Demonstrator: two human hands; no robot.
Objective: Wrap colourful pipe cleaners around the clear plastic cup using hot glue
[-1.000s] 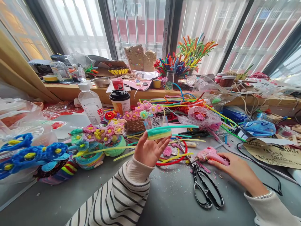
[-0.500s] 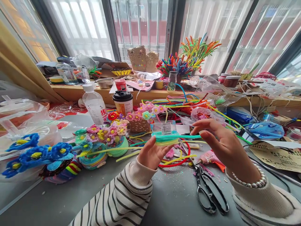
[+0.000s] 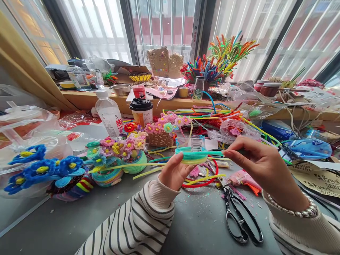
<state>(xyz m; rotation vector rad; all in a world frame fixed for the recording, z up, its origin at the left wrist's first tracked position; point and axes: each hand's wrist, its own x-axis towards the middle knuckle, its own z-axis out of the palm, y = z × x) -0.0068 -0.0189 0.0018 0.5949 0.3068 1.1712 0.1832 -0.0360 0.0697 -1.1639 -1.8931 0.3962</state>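
In my left hand (image 3: 174, 172) is a small clear plastic cup (image 3: 190, 142) with a barcode label, its lower part wrapped in yellow and teal pipe cleaners. The thumb presses on the wrapped side. My right hand (image 3: 251, 157) pinches a teal pipe cleaner (image 3: 214, 153) that stretches rightward from the cup. Below my right hand, black-handled scissors (image 3: 239, 212) lie on the grey table. Red and yellow pipe cleaners (image 3: 204, 182) rest behind and below the cup.
To the left stand pots of blue fuzzy flowers (image 3: 44, 170) and pink ones (image 3: 130, 145). A water bottle (image 3: 108, 113) and a lidded paper cup (image 3: 141, 111) are behind them. Loose pipe cleaners (image 3: 225, 115) pile up at the back. A sandpaper sheet (image 3: 313, 175) lies right.
My right hand's fingers have closed on the teal pipe cleaner, where they were spread apart before. My left hand still holds the cup. The whole view has shifted slightly.
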